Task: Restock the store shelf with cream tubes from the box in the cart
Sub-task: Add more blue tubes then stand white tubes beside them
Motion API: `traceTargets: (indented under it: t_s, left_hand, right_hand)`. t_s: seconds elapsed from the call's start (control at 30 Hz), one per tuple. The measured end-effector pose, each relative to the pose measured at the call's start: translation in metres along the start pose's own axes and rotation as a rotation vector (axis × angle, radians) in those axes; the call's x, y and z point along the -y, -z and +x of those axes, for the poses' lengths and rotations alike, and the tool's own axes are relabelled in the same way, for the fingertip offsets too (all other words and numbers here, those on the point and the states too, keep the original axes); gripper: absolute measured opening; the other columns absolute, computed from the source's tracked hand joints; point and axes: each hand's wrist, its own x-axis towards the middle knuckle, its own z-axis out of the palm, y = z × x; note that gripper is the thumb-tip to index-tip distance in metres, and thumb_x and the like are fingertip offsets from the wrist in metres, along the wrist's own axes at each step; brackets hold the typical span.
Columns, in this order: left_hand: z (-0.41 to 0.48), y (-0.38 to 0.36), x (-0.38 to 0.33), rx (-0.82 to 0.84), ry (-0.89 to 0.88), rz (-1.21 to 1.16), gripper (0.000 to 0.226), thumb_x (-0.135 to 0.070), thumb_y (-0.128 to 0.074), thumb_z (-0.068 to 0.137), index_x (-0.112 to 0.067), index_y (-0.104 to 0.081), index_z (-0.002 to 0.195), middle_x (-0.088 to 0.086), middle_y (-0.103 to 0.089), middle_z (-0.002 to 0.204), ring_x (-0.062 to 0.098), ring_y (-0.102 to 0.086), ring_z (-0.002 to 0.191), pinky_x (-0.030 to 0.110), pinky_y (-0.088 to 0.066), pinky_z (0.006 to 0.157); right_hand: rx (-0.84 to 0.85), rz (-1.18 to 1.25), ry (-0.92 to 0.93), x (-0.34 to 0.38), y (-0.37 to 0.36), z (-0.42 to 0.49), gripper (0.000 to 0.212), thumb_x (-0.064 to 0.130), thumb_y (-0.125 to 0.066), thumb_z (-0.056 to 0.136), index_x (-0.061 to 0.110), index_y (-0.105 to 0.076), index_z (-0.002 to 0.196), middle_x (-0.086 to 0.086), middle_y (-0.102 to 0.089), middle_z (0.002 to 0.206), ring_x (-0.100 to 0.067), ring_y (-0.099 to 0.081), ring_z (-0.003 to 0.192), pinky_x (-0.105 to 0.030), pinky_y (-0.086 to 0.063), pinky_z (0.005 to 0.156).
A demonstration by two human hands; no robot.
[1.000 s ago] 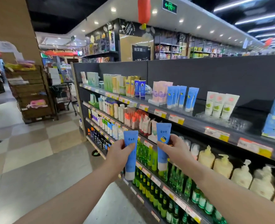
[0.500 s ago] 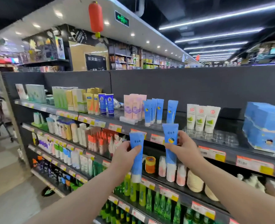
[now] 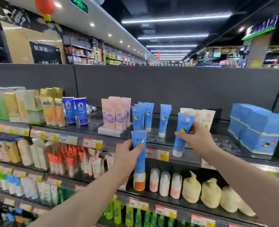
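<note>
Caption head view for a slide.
Left hand grips one blue tube, right hand a second tube, before the top shelf.

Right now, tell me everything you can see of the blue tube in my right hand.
The blue tube looks like soft, glossy plastic, with pale lettering, a yellow emblem and a white cap. It hangs cap-down, leaning slightly, crimped end up, before the top shelf. Only the right hand touches it, fingers pinching its middle.
</note>
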Motion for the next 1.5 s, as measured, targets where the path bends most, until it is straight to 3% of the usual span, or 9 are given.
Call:
traceTargets:
  t_s: [0.13,0.23,0.4,0.67,0.83,1.07,1.5]
  left_hand:
    - [0.028,0.003,0.000,-0.017,-0.003,-0.003,0.006,-0.019,-0.054,0.093,-0.018,-0.060,0.096,0.007,-0.066,0.096,0.014,-0.062,0.080,0.025,-0.049,0.064]
    - [0.045,0.004,-0.007,-0.013,-0.027,0.001,0.016,-0.021,-0.053,0.094,-0.014,-0.059,0.108,0.009,-0.065,0.101,0.018,-0.062,0.085,0.030,-0.050,0.069]
    - [0.071,0.001,-0.013,-0.057,-0.114,0.002,0.011,-0.017,-0.051,0.095,-0.021,-0.060,0.101,0.007,-0.065,0.096,0.017,-0.061,0.084,0.027,-0.048,0.066]
    - [0.092,-0.015,-0.004,-0.071,-0.113,0.012,0.011,-0.019,-0.052,0.094,-0.016,-0.062,0.097,0.013,-0.066,0.096,0.021,-0.063,0.084,0.038,-0.054,0.073]
    - [0.106,-0.018,-0.005,-0.057,-0.147,-0.035,0.011,-0.018,-0.052,0.094,-0.020,-0.062,0.090,0.008,-0.065,0.094,0.017,-0.060,0.082,0.033,-0.051,0.071]
    - [0.122,-0.010,-0.004,0.020,-0.127,-0.042,0.008,-0.020,-0.053,0.093,-0.018,-0.061,0.093,0.006,-0.065,0.094,0.016,-0.060,0.082,0.025,-0.045,0.063]
    - [0.137,0.001,-0.001,0.204,-0.126,-0.054,0.013,-0.020,-0.054,0.093,-0.012,-0.060,0.101,0.008,-0.066,0.099,0.013,-0.063,0.083,0.022,-0.048,0.062]
  right_hand:
    - [-0.043,-0.020,0.041,-0.001,-0.002,0.032,0.023,0.011,-0.071,0.082,0.025,-0.053,0.087,0.010,-0.058,0.078,-0.003,-0.054,0.069,-0.016,-0.040,0.057]
    - [-0.031,-0.033,0.078,-0.002,-0.009,0.054,0.020,0.013,-0.071,0.082,0.019,-0.057,0.094,0.008,-0.060,0.081,-0.003,-0.055,0.071,-0.018,-0.041,0.057]
    - [0.048,-0.056,0.119,-0.014,-0.027,0.087,0.033,0.018,-0.073,0.080,0.018,-0.056,0.108,0.004,-0.064,0.095,-0.015,-0.062,0.087,-0.021,-0.048,0.066]
    - [0.101,-0.069,0.143,-0.034,-0.040,0.103,0.033,0.021,-0.072,0.082,0.026,-0.048,0.103,0.020,-0.056,0.087,0.001,-0.056,0.078,-0.011,-0.040,0.058]
    - [0.103,-0.095,0.141,-0.036,-0.046,0.106,0.032,0.021,-0.071,0.083,0.026,-0.048,0.103,0.021,-0.054,0.086,0.004,-0.054,0.076,-0.006,-0.041,0.052]
    - [0.104,-0.110,0.031,-0.040,-0.061,0.106,0.033,0.019,-0.072,0.082,0.027,-0.047,0.101,0.018,-0.054,0.088,-0.002,-0.054,0.082,-0.012,-0.043,0.062]
    - [-0.071,-0.180,-0.028,-0.031,-0.063,0.100,0.036,0.021,-0.073,0.082,0.024,-0.043,0.102,0.014,-0.053,0.087,0.001,-0.052,0.074,-0.013,-0.037,0.056]
